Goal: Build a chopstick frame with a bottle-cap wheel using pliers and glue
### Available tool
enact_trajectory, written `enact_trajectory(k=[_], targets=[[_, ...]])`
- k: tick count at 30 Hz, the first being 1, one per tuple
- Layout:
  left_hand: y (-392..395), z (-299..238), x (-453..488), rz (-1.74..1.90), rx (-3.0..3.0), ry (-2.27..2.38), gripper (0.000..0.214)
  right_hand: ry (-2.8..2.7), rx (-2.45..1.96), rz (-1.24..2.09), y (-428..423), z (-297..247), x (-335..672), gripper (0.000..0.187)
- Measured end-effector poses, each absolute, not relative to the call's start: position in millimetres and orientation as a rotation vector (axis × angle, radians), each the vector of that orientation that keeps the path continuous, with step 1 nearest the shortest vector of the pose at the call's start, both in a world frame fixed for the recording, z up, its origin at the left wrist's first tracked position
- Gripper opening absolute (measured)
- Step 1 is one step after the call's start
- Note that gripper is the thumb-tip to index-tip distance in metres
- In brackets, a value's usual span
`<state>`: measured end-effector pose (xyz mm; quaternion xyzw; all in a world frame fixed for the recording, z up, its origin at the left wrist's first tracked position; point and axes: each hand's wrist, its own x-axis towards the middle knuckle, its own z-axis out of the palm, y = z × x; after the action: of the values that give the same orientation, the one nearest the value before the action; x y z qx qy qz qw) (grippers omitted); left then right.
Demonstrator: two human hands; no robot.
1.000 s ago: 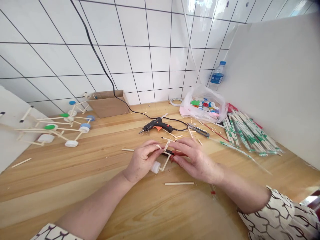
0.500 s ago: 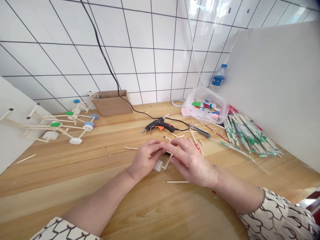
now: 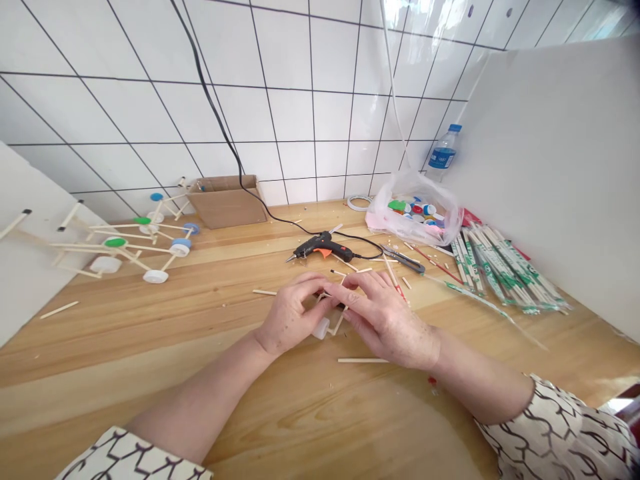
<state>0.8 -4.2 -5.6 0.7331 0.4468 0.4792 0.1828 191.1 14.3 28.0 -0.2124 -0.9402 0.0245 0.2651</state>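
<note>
My left hand [image 3: 294, 313] and my right hand [image 3: 384, 315] meet over a small frame of wooden sticks [image 3: 338, 323], fingers bent and pinched on it. A white bottle cap [image 3: 321, 328] shows at the frame's lower left. Most of the frame is hidden under my fingers, so where each fingertip grips cannot be made out. Just beyond my hands lies a black glue gun [image 3: 323, 247] with an orange trigger. One loose stick [image 3: 363, 361] lies on the near side of my right hand.
Stick frames with bottle caps [image 3: 145, 250] stand at the left. Farther back are a cardboard box [image 3: 227, 202] and a plastic bag of caps [image 3: 420, 217]. A utility knife [image 3: 405, 259], packs of sticks [image 3: 505, 270] and a water bottle [image 3: 443, 153] are at the right. The glue gun's cable crosses the table.
The whole view has shifted slightly. Both hands keep nearly the same hold on the stick frame, with only small finger movement.
</note>
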Motion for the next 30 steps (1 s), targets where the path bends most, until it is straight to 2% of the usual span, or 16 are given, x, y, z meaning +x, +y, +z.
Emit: enact_trajectory(k=[4, 16, 25, 30], targets=[[-2.9, 2.1, -5.2, 1.42, 2.086, 1.195, 0.015, -2.54, -0.57, 0.076, 14.8, 26.7, 191.1, 0.041], [-8.5, 21.3, -8.4, 1.319, 1.983, 1.148, 0.008, -2.559, -0.575, 0.056, 13.4, 26.4, 190.9, 0.044], [-7.3, 23.6, -12.1, 1.249, 1.921, 1.089, 0.011, -2.549, -0.574, 0.065, 13.4, 27.1, 191.5, 0.045], [-4.4, 21.4, -14.2, 1.238, 1.799, 1.052, 0.011, -2.561, -0.588, 0.192, 13.4, 26.4, 192.8, 0.046]])
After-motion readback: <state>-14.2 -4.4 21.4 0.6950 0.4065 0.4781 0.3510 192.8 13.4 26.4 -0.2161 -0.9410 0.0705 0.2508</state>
